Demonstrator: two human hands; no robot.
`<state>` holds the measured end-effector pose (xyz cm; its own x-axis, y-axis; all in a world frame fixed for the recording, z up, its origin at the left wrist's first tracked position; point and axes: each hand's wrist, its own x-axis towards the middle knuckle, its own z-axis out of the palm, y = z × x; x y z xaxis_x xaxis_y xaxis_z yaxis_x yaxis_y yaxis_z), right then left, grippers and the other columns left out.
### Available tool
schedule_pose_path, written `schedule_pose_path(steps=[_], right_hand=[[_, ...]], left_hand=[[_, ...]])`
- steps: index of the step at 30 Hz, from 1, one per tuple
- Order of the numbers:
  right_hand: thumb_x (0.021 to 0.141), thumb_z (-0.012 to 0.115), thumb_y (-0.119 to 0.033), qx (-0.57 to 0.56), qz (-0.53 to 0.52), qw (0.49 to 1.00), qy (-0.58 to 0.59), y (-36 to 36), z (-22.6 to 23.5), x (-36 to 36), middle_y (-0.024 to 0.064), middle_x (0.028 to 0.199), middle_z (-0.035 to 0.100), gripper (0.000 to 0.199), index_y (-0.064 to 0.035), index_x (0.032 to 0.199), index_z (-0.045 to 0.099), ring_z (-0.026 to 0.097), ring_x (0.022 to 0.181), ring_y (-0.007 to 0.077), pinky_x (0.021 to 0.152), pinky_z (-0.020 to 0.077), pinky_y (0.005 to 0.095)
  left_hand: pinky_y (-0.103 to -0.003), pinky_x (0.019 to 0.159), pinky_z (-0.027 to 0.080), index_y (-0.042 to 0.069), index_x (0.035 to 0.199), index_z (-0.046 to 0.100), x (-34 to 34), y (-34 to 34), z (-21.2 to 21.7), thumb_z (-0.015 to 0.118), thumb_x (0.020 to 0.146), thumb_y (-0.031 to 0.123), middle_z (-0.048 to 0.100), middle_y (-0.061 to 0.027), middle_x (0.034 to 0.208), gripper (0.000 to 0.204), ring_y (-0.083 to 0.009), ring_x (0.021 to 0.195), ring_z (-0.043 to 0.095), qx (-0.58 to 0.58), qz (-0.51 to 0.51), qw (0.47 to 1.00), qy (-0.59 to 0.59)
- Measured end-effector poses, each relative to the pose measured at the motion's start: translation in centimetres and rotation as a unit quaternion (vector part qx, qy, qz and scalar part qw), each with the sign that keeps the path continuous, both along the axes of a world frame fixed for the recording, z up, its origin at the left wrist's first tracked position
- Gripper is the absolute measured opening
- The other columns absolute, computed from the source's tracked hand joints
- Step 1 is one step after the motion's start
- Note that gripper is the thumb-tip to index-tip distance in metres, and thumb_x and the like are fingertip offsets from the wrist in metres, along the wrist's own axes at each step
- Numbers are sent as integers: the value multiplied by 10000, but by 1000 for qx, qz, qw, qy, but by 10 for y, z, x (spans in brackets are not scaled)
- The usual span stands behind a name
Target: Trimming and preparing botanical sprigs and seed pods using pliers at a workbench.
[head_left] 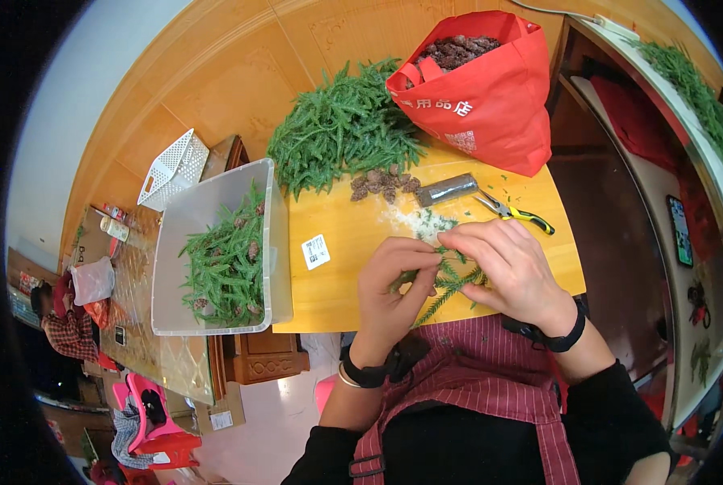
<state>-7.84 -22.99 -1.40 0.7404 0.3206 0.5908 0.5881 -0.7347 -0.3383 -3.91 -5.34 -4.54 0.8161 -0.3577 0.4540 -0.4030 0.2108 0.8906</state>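
Observation:
Close to the table's near edge, my left hand [394, 279] and my right hand [511, 263] are both closed on one green artificial pine sprig [450, 288]. Its needles show between the hands and hang below them; my fingers cover the top part. Just beyond my fingertips lies white powder [426, 221] with green bits in it. Past that are a small pile of brown pine cones [384, 184] and a dark bar-shaped bundle [448, 190] in see-through wrap. Long-nose pliers [513, 212] with yellow-and-black handles rest to the right of it.
A translucent bin [279, 275] of green sprigs with cones stands at the left. At the back are heaped pine branches [341, 129] and a red bag [482, 113] of pine cones. A white label [316, 252] lies on the table. Far left, a person [70, 331] in plaid.

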Motion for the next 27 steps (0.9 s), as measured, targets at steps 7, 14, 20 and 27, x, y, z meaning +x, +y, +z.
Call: schedule_pose_path(steps=[7,14,20,27], right_hand=[[460,719,-105,31,18,999,-13,-14,1,0,73,987,543,623,-75,1059,550,486,947,288,835,376,385],[505,773,-251,143,164,975,48,-16,-11,6,102,1167,447,652,-118,1094,529,422,1070,294,904,333,406],[507,805,-348,228,175,957,49,-21,-21,8,187,1272,320,760,-110,1145,468,358,1127,349,951,270,466],[464,832,-350,391,208,862,247,-19,-26,7,159,1287,320,938,-63,1241,394,312,1203,318,1003,227,434]], left_hand=[[-267,689,416,35,956,591,11,15,22,579,805,218,499,-117,1127,238,-149,806,492,117,24,977,-176],[-306,895,358,11,1261,375,22,0,27,457,891,207,450,-104,1217,427,-171,1078,454,24,-165,986,18],[-246,791,441,-6,1214,439,13,-11,34,557,807,-23,531,-45,1033,424,-106,912,532,-12,-226,957,180],[-199,704,430,-10,974,592,14,-13,18,604,773,-10,531,-17,906,201,-77,807,529,-54,-175,968,171]])
